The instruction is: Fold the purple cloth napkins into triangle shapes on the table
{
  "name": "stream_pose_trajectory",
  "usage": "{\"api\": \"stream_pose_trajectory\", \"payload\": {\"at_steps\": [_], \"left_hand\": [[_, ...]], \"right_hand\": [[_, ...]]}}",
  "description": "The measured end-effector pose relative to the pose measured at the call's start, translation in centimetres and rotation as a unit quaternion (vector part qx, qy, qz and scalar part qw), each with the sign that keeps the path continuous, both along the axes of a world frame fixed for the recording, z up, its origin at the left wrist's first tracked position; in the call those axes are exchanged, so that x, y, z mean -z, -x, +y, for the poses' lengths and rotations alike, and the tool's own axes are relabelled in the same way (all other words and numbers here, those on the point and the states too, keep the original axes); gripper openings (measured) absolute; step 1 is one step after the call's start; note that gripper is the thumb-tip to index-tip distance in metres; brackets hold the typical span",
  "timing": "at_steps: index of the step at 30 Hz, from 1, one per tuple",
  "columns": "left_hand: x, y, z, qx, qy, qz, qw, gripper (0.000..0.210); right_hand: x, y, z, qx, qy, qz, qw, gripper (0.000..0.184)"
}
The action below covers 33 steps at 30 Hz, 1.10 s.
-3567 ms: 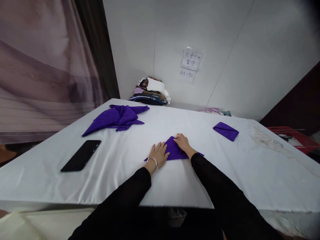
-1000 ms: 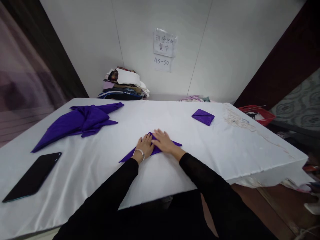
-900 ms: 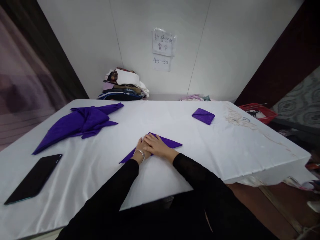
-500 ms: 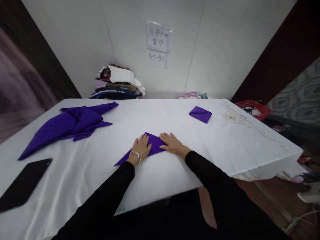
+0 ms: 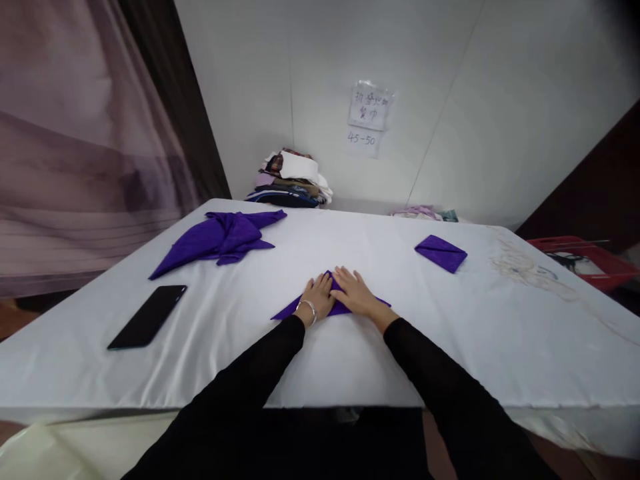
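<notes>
A purple napkin [image 5: 340, 308], folded to a triangle with its long side toward me, lies on the white tablecloth [image 5: 350, 363]. My left hand [image 5: 319, 295] rests flat on its left part, fingers stretched out, a silver bracelet at the wrist. Flat on the cloth beside it, my right hand [image 5: 354, 292] presses near the top point, its fingers touching or slightly over the left hand's. The hands cover much of the napkin's middle; its left and right corners stick out. A folded purple napkin packet [image 5: 441, 253] lies farther right.
Loose purple cloths [image 5: 217, 237] lie crumpled at the back left, with a black tablet [image 5: 149, 318] in front of them. Stacked clothes [image 5: 295, 179] stand against the wall under a paper sign [image 5: 369, 107]. At the right is a red basket [image 5: 590, 263].
My right hand has moved left over the napkin, close to my left hand, and the right corner now shows. The camera view has turned left.
</notes>
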State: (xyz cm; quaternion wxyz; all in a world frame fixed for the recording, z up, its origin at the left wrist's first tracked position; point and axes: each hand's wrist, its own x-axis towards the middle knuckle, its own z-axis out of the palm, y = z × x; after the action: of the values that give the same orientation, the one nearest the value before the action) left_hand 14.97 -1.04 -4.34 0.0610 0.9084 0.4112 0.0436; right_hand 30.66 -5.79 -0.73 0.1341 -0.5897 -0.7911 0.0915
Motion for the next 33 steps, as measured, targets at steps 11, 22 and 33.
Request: {"api": "stream_pose_trajectory", "payload": {"at_steps": [11, 22, 33], "left_hand": [[0.0, 1.3, -0.6, 0.011, -0.007, -0.044, 0.999, 0.057], [-0.7, 14.7, -1.3, -0.142, 0.032, -0.004, 0.989, 0.053], [-0.1, 15.9, -4.4, -0.149, -0.016, -0.195, 0.969, 0.034]], "right_hand": [[3.1, 2.1, 2.7, -0.008, 0.050, 0.048, 0.998, 0.064], [3.5, 2.5, 2.8, -0.018, 0.042, -0.050, 0.998, 0.069], [3.5, 2.6, 2.7, -0.015, 0.031, -0.063, 0.997, 0.068]]}}
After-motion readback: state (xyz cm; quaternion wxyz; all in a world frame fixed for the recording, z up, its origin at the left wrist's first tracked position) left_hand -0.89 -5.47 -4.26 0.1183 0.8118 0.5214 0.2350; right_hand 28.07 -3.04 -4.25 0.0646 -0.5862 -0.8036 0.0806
